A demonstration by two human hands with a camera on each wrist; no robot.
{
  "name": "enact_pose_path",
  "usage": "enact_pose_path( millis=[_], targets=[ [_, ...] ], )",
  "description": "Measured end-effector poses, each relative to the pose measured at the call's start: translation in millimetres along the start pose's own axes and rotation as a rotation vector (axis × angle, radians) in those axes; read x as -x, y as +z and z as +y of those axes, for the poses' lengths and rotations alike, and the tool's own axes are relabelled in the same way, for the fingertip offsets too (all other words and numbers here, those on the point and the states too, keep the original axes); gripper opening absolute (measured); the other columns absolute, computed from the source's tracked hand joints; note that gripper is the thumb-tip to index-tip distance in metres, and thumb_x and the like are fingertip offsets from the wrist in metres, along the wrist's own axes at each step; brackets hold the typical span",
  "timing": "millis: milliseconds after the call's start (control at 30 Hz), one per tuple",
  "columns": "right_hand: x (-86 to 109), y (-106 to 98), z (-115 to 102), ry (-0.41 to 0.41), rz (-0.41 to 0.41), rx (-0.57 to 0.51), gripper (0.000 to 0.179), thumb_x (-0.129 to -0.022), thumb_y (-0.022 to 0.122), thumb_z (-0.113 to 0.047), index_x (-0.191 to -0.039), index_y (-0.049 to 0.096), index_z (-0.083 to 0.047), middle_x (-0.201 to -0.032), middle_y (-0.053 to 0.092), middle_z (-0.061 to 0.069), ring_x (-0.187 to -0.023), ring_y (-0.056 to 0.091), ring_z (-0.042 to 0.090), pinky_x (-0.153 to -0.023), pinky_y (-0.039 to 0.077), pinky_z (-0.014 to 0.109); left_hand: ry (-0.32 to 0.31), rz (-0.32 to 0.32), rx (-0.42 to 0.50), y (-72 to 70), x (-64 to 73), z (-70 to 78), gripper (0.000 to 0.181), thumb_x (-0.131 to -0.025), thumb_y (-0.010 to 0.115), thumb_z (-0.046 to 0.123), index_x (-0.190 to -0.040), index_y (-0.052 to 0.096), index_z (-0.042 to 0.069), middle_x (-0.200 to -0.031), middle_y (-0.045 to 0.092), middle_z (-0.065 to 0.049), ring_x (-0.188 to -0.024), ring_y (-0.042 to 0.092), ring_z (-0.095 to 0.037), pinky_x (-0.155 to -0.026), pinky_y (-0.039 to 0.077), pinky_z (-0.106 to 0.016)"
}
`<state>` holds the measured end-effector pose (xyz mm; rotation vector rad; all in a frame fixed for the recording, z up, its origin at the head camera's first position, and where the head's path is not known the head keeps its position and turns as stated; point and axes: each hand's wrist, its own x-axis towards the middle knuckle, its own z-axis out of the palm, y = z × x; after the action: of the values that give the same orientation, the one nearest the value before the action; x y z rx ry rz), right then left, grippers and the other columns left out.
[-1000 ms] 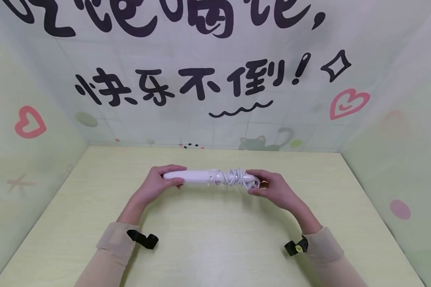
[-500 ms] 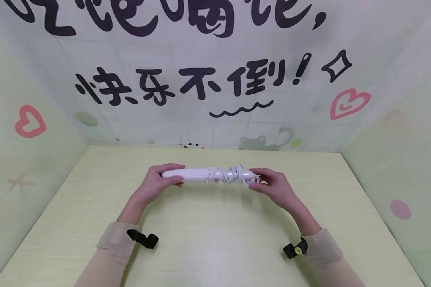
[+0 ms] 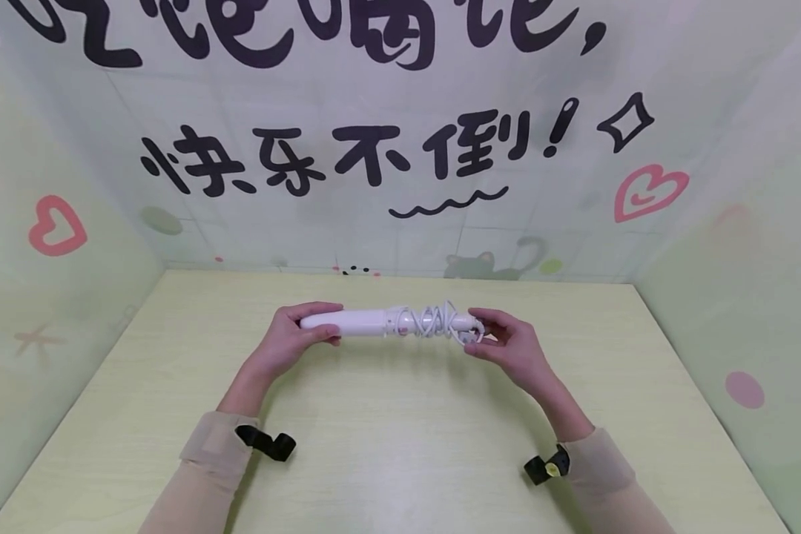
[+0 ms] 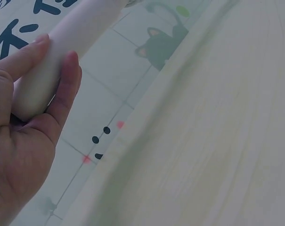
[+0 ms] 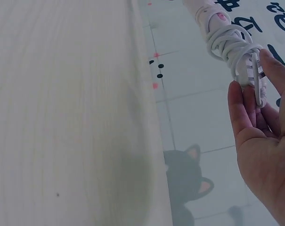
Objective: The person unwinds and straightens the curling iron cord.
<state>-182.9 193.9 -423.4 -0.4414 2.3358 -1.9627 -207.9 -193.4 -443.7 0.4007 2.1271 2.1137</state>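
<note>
White wand [image 3: 357, 323] just edged slightly up-view, left hand [image 3: 291, 341] gripping it, right hand [image 3: 517, 348] pinching the cord-wrapped end, so it's still 2-handed.

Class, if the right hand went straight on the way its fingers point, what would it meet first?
Probably the coiled white cord wound around the white wand, whose end the right hand holds; whether they already touch is unclear.

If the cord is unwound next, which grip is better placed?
Probably the right grip: it holds the white device at the end with the cord; the left grip holds the opposite end.
</note>
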Motion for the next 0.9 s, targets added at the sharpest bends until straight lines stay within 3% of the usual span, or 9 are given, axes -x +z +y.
enact_pose_path(
  millis=[433, 667, 800, 900],
  targets=[
    [2.3, 2.6, 6.3, 0.052, 0.061, 0.058, 0.047, -0.085, 0.080, 0.006, -0.128, 0.063, 0.011, -0.101, 0.069, 0.016, -0.085, 0.066, 0.010, -0.075, 0.062, 0.020, -0.006, -0.001, 0.023, 1.0, 1.4, -0.5, 0.044, -0.090, 0.075, -0.006, -0.130, 0.060, -0.016, -0.132, 0.055, -0.032, -0.079, 0.075, -0.024, -0.085, 0.065, -0.038],
    [-0.1, 5.7, 7.6, 0.036, 0.104, -0.015, 0.033, -0.090, 0.075, 0.007, -0.120, 0.065, 0.015, -0.097, 0.069, 0.019, -0.082, 0.070, 0.014, -0.083, 0.064, 0.048, -0.005, -0.010, 0.029, 0.5, -0.1, -0.2, 0.045, -0.090, 0.076, -0.005, -0.130, 0.061, -0.016, -0.131, 0.056, -0.032, -0.080, 0.075, -0.025, -0.086, 0.064, -0.041],
    [1.7, 4.9, 7.3, 0.009, 0.119, 0.042, 0.034, -0.087, 0.079, 0.004, -0.119, 0.067, 0.012, -0.094, 0.067, 0.015, -0.080, 0.065, 0.012, -0.076, 0.065, 0.031, -0.021, -0.016, 0.040, 0.3, -0.2, -0.1, 0.046, -0.090, 0.076, -0.003, -0.131, 0.060, -0.015, -0.133, 0.055, -0.031, -0.081, 0.076, -0.026, -0.088, 0.063, -0.043],
    [2.1, 4.3, 6.7, -0.006, 0.126, 0.096, 0.037, -0.085, 0.082, 0.001, -0.118, 0.068, 0.009, -0.091, 0.066, 0.012, -0.079, 0.061, 0.012, -0.067, 0.059, 0.018, -0.030, -0.017, 0.051, 0.3, -0.3, 0.3, 0.047, -0.091, 0.076, -0.003, -0.132, 0.059, -0.016, -0.135, 0.053, -0.032, -0.082, 0.076, -0.026, -0.089, 0.063, -0.044]
  ],
)
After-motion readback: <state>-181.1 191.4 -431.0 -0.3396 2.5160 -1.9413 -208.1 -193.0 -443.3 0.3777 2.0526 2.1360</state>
